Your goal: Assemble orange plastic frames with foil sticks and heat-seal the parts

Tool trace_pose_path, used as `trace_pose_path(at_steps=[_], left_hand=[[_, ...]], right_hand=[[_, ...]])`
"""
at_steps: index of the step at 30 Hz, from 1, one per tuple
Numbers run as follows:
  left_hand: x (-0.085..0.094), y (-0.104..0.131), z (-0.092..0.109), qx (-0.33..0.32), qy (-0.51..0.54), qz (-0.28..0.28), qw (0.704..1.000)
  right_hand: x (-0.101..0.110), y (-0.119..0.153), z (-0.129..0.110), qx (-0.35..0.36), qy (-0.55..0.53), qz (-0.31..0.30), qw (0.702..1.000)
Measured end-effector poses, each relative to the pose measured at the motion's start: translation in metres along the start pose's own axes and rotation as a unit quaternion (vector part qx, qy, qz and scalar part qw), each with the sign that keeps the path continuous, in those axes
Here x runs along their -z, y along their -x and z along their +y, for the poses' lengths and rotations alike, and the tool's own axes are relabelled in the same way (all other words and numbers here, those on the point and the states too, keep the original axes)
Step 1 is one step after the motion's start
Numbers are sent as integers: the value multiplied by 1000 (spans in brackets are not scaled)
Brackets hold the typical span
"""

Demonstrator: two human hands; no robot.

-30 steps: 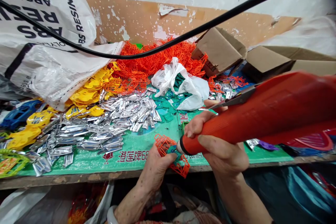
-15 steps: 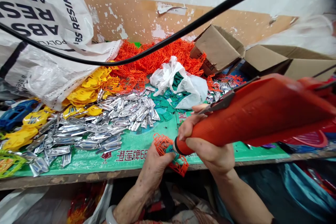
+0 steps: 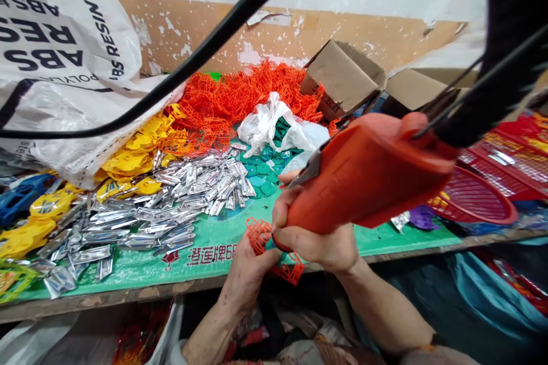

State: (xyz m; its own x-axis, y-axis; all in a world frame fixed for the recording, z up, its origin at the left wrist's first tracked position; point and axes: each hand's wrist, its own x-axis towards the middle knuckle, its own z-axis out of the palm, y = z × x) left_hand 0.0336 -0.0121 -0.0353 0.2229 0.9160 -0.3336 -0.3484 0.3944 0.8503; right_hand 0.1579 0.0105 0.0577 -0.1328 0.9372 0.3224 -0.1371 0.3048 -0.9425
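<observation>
My right hand (image 3: 323, 246) is wrapped round a red electric screwdriver (image 3: 363, 171), whose tip end points down and left. A cable runs from its back end. Close to the table's front edge, my left hand (image 3: 248, 265) grips an orange plastic frame (image 3: 293, 268) with a small teal piece on it. The screwdriver's nose meets the teal piece; the bit itself is hidden. Behind the hands lie teal plastic pieces (image 3: 259, 174), partly in a white plastic bag (image 3: 306, 137). To the left spreads a heap of silvery parts (image 3: 205, 182).
Orange frames (image 3: 252, 91) pile up against the wall. Yellow car bodies (image 3: 128, 159) spill from a white sack (image 3: 64, 97). Cardboard boxes (image 3: 346, 77) and a red basket (image 3: 479, 197) stand to the right. A black cable (image 3: 205, 45) hangs across the view.
The screwdriver's back end has swung to the left and tilted more upright, its nose still at the frame. The view has shifted slightly right. Both hands keep their hold.
</observation>
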Motion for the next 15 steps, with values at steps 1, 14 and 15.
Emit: trace_pose_path(at_steps=[1,14,15], left_hand=[[1,0,-1,-7,-1,-16,1000],[8,-5,-4,86,19,21,996],[7,-5,-3,92,28,25,995]], right_hand=[[3,1,0,-2,-13,15,1000],[91,-22,16,153,19,304,940],[99,-24,22,156,35,317,935]])
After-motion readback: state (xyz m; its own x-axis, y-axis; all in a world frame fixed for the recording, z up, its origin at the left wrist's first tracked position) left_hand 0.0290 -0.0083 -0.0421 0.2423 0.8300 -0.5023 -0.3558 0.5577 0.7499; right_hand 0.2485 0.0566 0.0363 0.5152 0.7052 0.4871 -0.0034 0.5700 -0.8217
